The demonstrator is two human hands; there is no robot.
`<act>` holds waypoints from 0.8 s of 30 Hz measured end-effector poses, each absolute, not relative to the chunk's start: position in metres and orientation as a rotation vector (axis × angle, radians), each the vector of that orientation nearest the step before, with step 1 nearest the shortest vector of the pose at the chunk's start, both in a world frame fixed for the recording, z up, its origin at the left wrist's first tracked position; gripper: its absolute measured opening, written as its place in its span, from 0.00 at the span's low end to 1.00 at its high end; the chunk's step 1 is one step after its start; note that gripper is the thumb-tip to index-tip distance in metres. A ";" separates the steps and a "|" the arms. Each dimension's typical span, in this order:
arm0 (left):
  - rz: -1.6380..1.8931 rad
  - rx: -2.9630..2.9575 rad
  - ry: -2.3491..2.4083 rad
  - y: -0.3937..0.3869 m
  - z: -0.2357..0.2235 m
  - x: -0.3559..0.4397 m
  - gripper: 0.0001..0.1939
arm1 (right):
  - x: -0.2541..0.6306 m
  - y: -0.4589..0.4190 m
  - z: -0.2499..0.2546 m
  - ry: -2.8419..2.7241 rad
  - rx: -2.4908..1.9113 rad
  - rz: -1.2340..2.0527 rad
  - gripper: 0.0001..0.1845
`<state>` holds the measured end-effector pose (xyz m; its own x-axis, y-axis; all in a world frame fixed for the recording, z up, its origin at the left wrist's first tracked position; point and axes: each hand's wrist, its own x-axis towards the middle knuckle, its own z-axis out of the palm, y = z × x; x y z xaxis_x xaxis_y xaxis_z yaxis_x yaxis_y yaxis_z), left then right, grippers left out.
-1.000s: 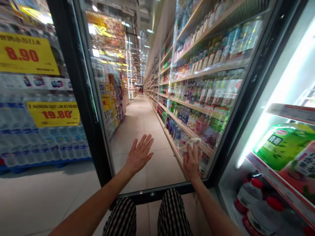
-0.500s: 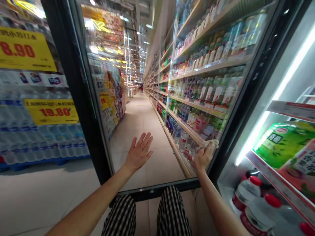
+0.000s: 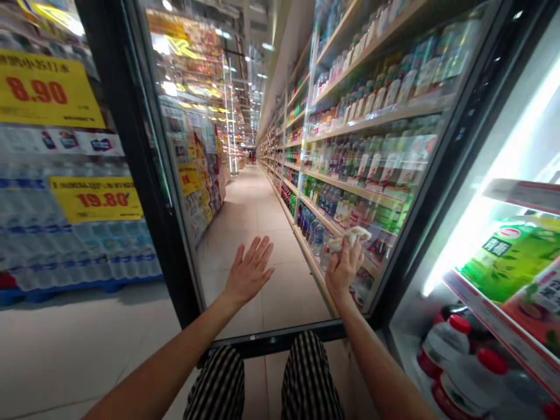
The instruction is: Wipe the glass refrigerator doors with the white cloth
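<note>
A black-framed glass door (image 3: 280, 340) stands in front of me, and the aisle shows through its pane. My left hand (image 3: 249, 271) lies flat against the glass at the lower middle, fingers stretched out and holding nothing. To its right, my right hand (image 3: 344, 268) presses a crumpled whitish cloth (image 3: 357, 234) on the pane. Part of the cloth sticks out above the fingertips; the rest is under the fingers.
On the right, a lit cooler shelf (image 3: 503, 335) holds green packs (image 3: 507, 256), with red-capped bottles (image 3: 446, 344) below. Stacked water bottles (image 3: 87, 239) with yellow price signs (image 3: 48, 90) stand at left. Drink shelves (image 3: 376, 116) line the aisle beyond the glass.
My right hand has moved left and slightly up across the glass with the cloth, away from the right frame. My left hand has stayed almost in place.
</note>
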<state>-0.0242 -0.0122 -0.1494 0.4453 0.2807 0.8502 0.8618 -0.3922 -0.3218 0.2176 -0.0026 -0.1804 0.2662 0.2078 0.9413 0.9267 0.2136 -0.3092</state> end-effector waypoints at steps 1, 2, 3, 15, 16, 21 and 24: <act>-0.916 -1.901 -0.969 -0.012 -0.149 -0.025 0.32 | 0.207 -0.004 -0.178 -1.337 -1.222 -0.754 0.26; -0.909 -1.901 -0.975 -0.012 -0.149 -0.025 0.31 | 0.196 -0.006 -0.175 -1.489 -1.149 -0.794 0.25; -0.901 -1.901 -0.979 -0.012 -0.148 -0.026 0.31 | 0.186 -0.008 -0.173 -1.631 -1.063 -0.836 0.24; -1.014 -1.832 -1.064 -0.037 -0.131 -0.079 0.35 | 0.143 -0.008 -0.138 -1.865 -0.786 -0.960 0.20; -1.018 -1.813 -1.089 -0.039 -0.129 -0.085 0.35 | 0.137 -0.009 -0.132 -1.949 -0.708 -0.999 0.19; -1.029 -1.810 -1.096 -0.044 -0.126 -0.101 0.36 | 0.117 -0.003 -0.086 -1.639 -0.870 -0.886 0.21; -1.059 -1.819 -1.105 -0.049 -0.126 -0.103 0.35 | 0.104 -0.003 -0.084 -1.799 -0.712 -0.972 0.22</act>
